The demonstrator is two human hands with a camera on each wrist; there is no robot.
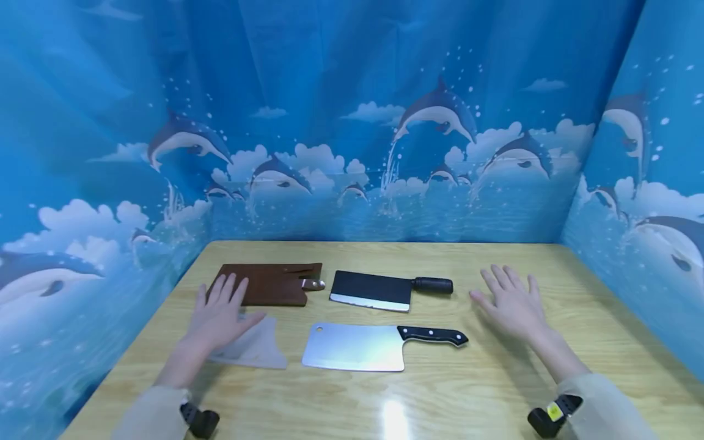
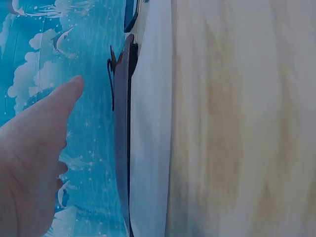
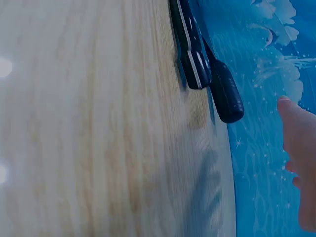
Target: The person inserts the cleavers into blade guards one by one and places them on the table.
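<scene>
My left hand (image 1: pixel 217 315), fingers straight and spread, hovers over a brown leather knife sheath (image 1: pixel 264 284) and a whitish translucent sheet (image 1: pixel 258 348). Nothing is in its grasp, and it covers part of both. On the right, my right hand (image 1: pixel 513 302) is held above the table with fingers spread, holding nothing. Between the hands lie two cleavers. The farther cleaver (image 1: pixel 371 290) has a black blade with a silver edge; the nearer cleaver (image 1: pixel 354 347) has a shiny silver blade and a riveted black handle. Both handles (image 3: pixel 227 94) point toward the right hand.
A light wood table (image 1: pixel 440 397) carries everything. Blue curtains (image 1: pixel 330 73) printed with dolphins stand behind it and along both sides. A snap strap (image 1: pixel 313 285) sticks out at the leather sheath's right end. Each wrist wears a small black camera (image 1: pixel 203 421).
</scene>
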